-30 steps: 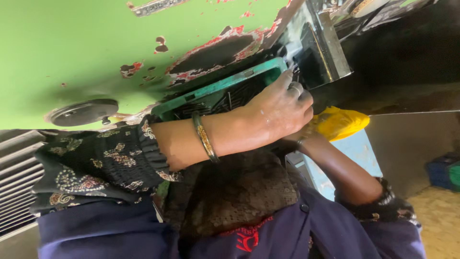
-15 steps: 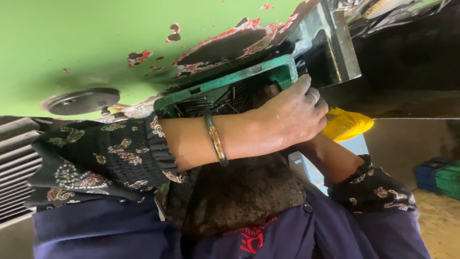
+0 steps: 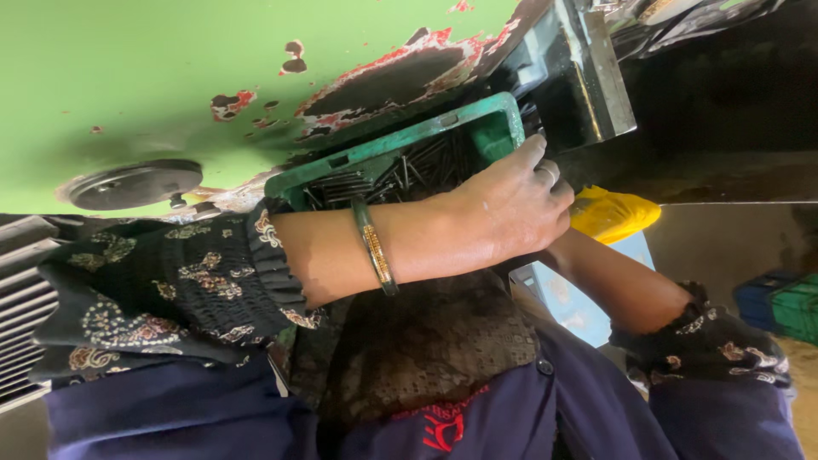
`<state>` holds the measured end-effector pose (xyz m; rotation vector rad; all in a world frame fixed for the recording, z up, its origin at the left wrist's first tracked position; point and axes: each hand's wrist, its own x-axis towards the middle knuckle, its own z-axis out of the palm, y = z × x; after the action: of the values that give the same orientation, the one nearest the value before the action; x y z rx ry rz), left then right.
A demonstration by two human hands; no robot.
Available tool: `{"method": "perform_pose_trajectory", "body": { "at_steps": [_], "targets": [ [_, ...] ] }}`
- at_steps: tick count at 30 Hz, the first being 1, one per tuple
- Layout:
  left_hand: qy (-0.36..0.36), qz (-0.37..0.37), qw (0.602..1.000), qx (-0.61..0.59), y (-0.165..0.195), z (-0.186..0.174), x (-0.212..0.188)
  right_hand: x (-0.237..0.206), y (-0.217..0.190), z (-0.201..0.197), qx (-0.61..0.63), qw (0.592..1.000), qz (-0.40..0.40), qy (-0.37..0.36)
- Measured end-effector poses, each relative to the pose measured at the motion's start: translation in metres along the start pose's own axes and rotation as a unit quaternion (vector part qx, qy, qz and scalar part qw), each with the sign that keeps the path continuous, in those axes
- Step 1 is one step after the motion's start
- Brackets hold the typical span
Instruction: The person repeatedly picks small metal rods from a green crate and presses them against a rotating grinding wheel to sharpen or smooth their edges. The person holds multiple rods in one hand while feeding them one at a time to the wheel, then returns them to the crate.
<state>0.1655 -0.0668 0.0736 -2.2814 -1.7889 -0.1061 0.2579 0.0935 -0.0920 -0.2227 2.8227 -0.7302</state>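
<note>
Green plastic tray [image 3: 490, 128] of dark metal pins [image 3: 400, 175], pressed against the chipped green machine panel [image 3: 170, 77], beside the steel plate [image 3: 588, 77]. Left hand [image 3: 511, 204] lies over the tray's near corner, fingers curled on its rim: grip closed on the tray. Right hand hidden behind the left wrist; its grip cannot be told. Yellow cloth [image 3: 613, 213] just beyond. Step judged: steadying or shifting the tray. Next move needs a level hold so pins don't spill.

Black floral sleeves [image 3: 162, 290], navy apron w/ red logo, gold bangle [image 3: 376, 248], finger ring.
</note>
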Motion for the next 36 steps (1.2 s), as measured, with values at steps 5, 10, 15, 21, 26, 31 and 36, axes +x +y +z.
{"method": "perform_pose_trajectory", "body": {
  "at_steps": [5,10,15,21,26,31,36],
  "targets": [
    [0.016,-0.002,1.0,0.008,-0.001,0.002,-0.003,0.002,-0.001,0.0,0.001,1.0,-0.006,-0.008],
    [0.021,-0.004,1.0,-0.007,-0.002,0.004,-0.002,0.018,-0.009,0.01,-0.002,1.0,-0.019,-0.019],
    [0.032,-0.008,0.999,-0.004,-0.005,0.005,-0.002,0.026,-0.006,0.009,-0.003,1.0,-0.018,-0.022],
    [0.037,-0.02,0.999,0.001,-0.008,0.007,0.0,0.037,-0.004,0.01,-0.004,1.0,-0.014,-0.024],
    [0.028,-0.022,0.999,0.003,-0.008,0.01,-0.001,0.056,-0.008,0.019,-0.009,0.999,-0.019,-0.024],
    [0.036,-0.024,0.999,0.008,-0.007,0.007,0.0,0.061,-0.009,0.023,-0.003,1.0,-0.015,-0.023],
    [0.041,-0.024,0.999,0.004,-0.009,0.005,-0.003,0.065,-0.009,0.025,-0.006,0.999,-0.018,-0.029]
  ]
}}
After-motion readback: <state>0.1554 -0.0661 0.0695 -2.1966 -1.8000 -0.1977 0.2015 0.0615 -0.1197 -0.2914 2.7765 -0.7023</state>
